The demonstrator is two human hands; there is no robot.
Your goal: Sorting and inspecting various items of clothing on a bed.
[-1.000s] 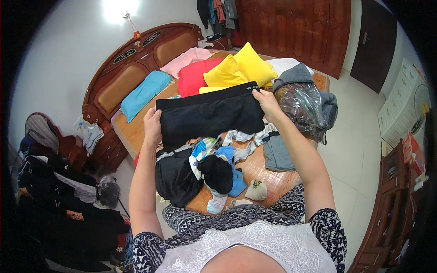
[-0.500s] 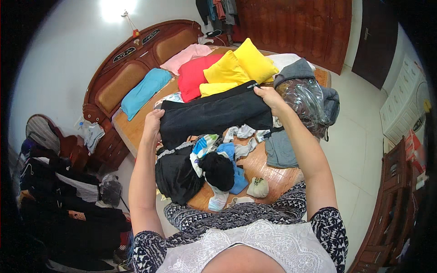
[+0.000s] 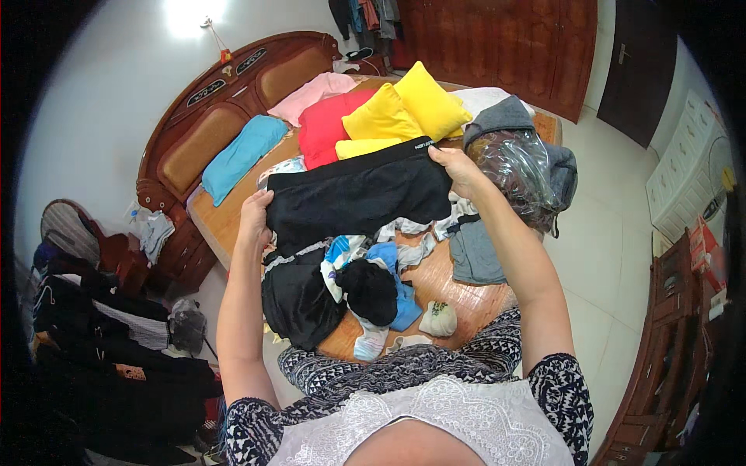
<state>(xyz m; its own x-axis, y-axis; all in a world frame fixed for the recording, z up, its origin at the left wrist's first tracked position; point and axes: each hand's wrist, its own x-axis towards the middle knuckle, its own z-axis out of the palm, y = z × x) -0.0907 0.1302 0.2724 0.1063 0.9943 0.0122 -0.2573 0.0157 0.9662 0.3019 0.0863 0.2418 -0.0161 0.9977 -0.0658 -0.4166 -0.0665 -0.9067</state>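
Note:
A pair of black boxer briefs is stretched wide between my hands above the bed, its elastic waistband along the far edge. My left hand pinches the left end of the waistband. At the other end, my right hand grips the right corner. Below the briefs lies a loose pile: a black garment with lace trim, a bunched black cloth, a blue cloth and several pale socks. A rolled cream bundle sits near my lap, and a folded grey garment lies under my right forearm.
Yellow cushions, a red pillow and a blue pillow line the far side of the bed. A clear plastic bag and grey clothing sit at the right. Dark clothes are heaped at the left.
The black boxer briefs have come slightly nearer and up off the pile, with their lower edge drawn in. Both hands keep hold of the waistband.

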